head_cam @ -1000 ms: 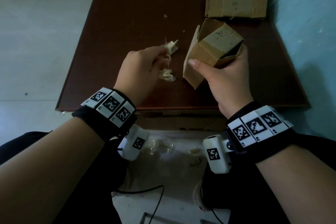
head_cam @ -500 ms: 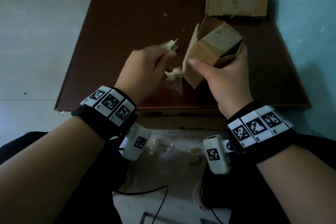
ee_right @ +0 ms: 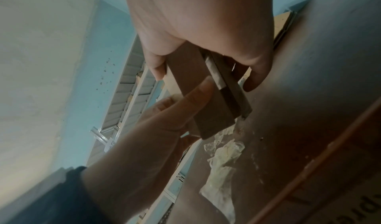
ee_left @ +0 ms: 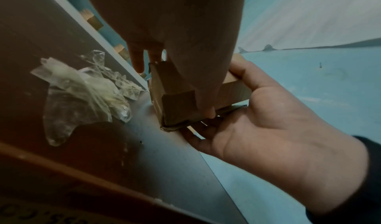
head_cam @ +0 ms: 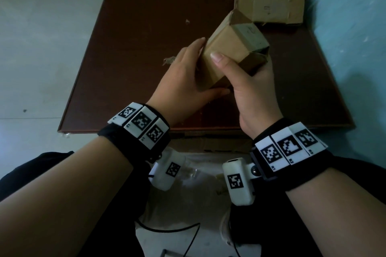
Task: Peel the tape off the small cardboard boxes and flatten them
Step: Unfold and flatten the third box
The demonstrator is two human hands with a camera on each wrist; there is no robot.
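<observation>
Small cardboard box is held above the table, right hand gripping it, left hand flat against its side. From the left wrist, peeled tape lies beside it. From the right wrist, its walls look half-collapsed. Flattening seems underway; next, press both palms together.

A small cardboard box is held just above the brown bench. The left hand presses its side with straight fingers; the right hand cups it from below. Left of the box lies crumpled clear tape.
</observation>
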